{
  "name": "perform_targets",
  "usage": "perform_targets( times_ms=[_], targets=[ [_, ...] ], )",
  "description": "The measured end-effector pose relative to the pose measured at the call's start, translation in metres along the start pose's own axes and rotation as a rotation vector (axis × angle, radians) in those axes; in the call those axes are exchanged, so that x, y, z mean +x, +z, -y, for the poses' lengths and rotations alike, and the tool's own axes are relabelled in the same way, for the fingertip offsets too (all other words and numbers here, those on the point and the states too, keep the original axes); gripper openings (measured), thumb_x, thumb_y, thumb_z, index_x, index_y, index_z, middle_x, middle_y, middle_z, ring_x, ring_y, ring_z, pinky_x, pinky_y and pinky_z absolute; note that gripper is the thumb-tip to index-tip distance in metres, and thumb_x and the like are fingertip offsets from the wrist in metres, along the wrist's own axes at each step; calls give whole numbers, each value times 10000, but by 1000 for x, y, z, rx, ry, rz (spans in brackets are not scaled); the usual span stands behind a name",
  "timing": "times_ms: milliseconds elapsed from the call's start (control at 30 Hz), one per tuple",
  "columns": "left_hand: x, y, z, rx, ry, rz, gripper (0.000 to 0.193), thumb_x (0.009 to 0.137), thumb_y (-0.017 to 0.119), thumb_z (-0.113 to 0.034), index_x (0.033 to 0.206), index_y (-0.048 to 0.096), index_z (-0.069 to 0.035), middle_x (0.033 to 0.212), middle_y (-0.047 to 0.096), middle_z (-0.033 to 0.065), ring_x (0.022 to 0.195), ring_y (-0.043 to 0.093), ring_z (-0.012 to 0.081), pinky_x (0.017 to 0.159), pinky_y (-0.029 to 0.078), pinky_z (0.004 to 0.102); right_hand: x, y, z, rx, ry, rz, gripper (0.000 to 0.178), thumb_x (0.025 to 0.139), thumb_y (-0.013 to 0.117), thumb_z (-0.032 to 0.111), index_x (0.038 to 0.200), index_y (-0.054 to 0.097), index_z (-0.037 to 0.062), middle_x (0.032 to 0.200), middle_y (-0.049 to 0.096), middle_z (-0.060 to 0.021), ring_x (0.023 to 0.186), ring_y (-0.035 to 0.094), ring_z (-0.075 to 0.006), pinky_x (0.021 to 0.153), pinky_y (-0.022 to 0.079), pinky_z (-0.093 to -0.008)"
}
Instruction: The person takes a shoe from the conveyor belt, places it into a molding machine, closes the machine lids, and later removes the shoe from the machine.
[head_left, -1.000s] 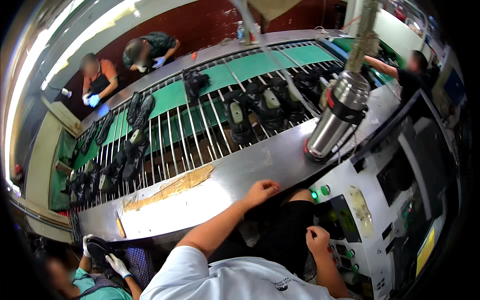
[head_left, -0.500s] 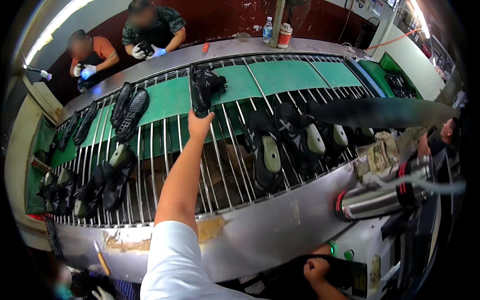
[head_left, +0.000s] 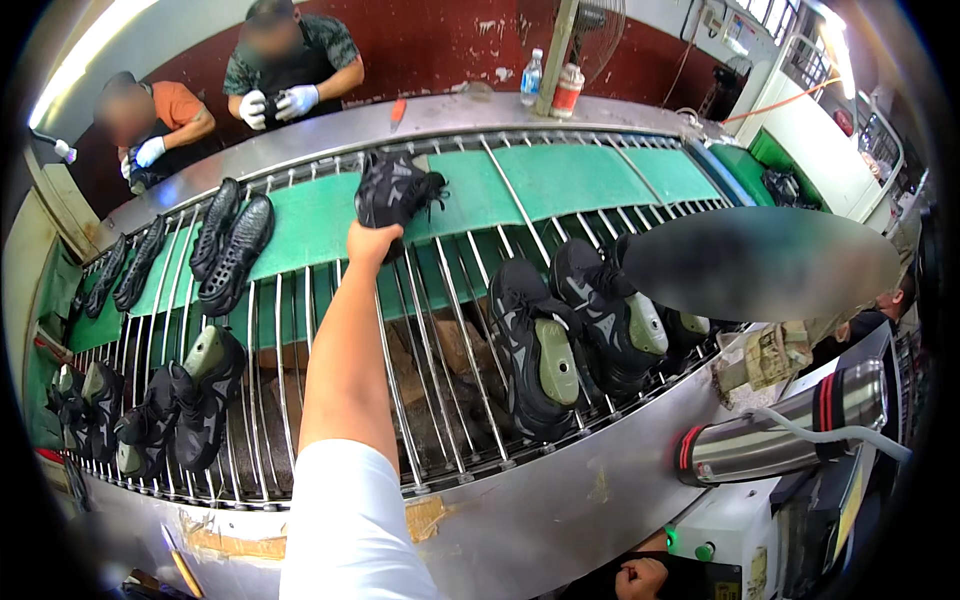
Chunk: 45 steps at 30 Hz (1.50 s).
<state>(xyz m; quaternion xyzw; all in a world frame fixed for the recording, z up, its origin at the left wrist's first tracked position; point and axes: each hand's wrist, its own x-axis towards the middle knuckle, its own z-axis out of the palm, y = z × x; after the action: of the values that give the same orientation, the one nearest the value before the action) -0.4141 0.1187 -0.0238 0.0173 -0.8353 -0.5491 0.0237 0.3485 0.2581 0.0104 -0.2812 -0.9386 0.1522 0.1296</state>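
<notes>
A black sneaker (head_left: 392,190) with grey side stripes and loose laces is in my left hand (head_left: 371,242), which closes round its near end. The shoe is tilted, over the green belt strip (head_left: 475,185) of a rack of metal rods (head_left: 455,380). My left arm, in a white sleeve, stretches across the rack. Down at the lower right, my right hand (head_left: 641,578) is curled beside a dark object; anything inside its fingers is hidden. Right of the left arm stand black sneakers (head_left: 520,330) with green shoe lasts (head_left: 556,362) in them.
More lasted sneakers (head_left: 205,410) and black soles (head_left: 237,255) sit at the left. Two gloved people (head_left: 290,70) work behind the far ledge. A bottle (head_left: 531,78), a red-and-white container (head_left: 567,90) and an orange-handled tool (head_left: 398,112) are there. A steel flask (head_left: 780,420) lies near right.
The sneaker in my left hand has turned and tilted, its laces now hanging to the right. My right hand sits lower in the picture. The whole view has shifted slightly.
</notes>
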Motion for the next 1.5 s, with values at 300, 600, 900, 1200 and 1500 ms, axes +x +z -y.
perform_targets(
  times_ms=[300,600,900,1200,1500],
  targets=[
    [-196,-152,9,-901,-469,443,378,779,684,-174,1073,567,32,932,655,108,797,665,231,703,558,362,-10,15,-9,72,5,-98,16,638,607,46,631,621,45,556,546,-118,519,541,-330,502,433,-385],
    [-621,-289,54,-1390,-882,749,858,663,748,-249,1364,369,67,1311,519,208,1180,549,314,1052,410,440,5,-18,96,1629,619,471,540,946,432,443,1309,478,46,1169,592,-169,1076,574,-283,958,430,-406],
    [-705,-274,-6,-1179,-851,843,556,853,535,-343,1308,476,-29,1242,581,149,1158,558,275,1023,419,457,-46,-94,83,2341,302,240,702,880,409,592,1331,472,58,1323,491,-255,1235,472,-398,1048,352,-545],
    [-674,-156,-59,-889,-783,852,581,934,348,-486,1090,608,9,1038,658,159,968,627,303,905,483,403,-139,-149,-1,1931,1089,-130,329,900,560,342,915,658,28,858,682,-100,813,647,-214,803,515,-343],
    [-561,-42,-94,-679,-486,846,304,878,559,-369,941,591,-74,885,642,60,818,616,231,819,493,383,-106,-58,32,1455,610,-619,264,912,516,239,962,646,14,828,663,-117,854,632,-248,852,474,-344]
  ],
)
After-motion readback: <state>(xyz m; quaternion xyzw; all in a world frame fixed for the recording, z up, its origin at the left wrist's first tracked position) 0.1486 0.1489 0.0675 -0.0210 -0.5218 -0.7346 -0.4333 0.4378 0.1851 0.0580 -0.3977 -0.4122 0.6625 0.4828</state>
